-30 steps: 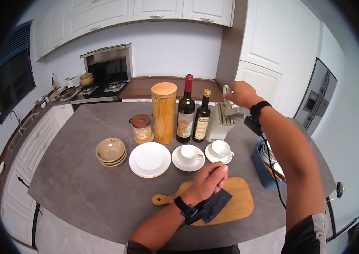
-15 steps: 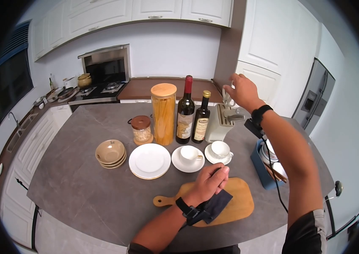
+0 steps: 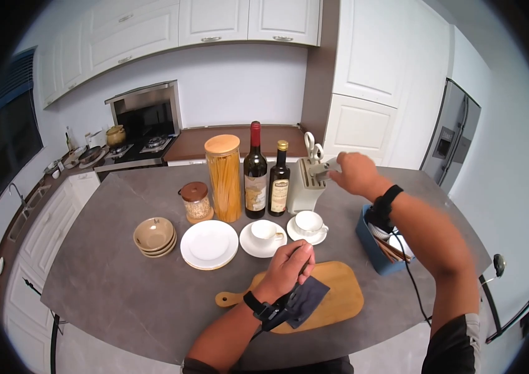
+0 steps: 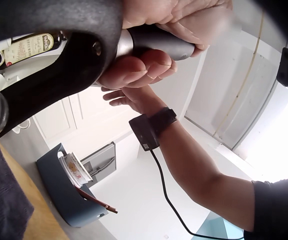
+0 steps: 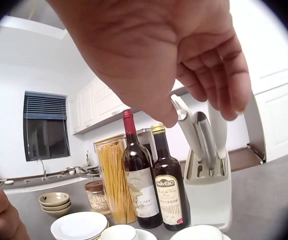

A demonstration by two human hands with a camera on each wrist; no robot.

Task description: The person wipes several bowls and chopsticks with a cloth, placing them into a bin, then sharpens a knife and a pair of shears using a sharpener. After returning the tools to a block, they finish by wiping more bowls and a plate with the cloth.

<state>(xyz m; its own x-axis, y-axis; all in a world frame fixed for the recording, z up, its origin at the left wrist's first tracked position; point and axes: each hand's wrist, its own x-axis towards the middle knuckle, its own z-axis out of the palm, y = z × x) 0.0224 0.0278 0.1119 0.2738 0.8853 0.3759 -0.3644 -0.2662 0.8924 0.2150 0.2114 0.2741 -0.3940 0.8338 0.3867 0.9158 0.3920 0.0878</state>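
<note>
Right grip (image 3: 356,174) parted at knife handles (image 5: 191,134), contact unclear, left grip (image 3: 286,268) holding black handle (image 4: 160,43)

At lower centre, the cutting board (image 3: 346,294) is smooth wood, the dark cloth (image 3: 311,299) matt; mid-frame, the wine bottle (image 3: 255,184) is glossy glass, the knife block (image 3: 305,196) smooth and plastic-looking.

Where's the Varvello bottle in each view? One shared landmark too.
Head: Varvello bottle just right of centre.
Left wrist: Varvello bottle at upper left, slanted, only partly visible.
Right wrist: Varvello bottle in the lower half, right of centre.
Landmark: right hand, in all three.
</note>
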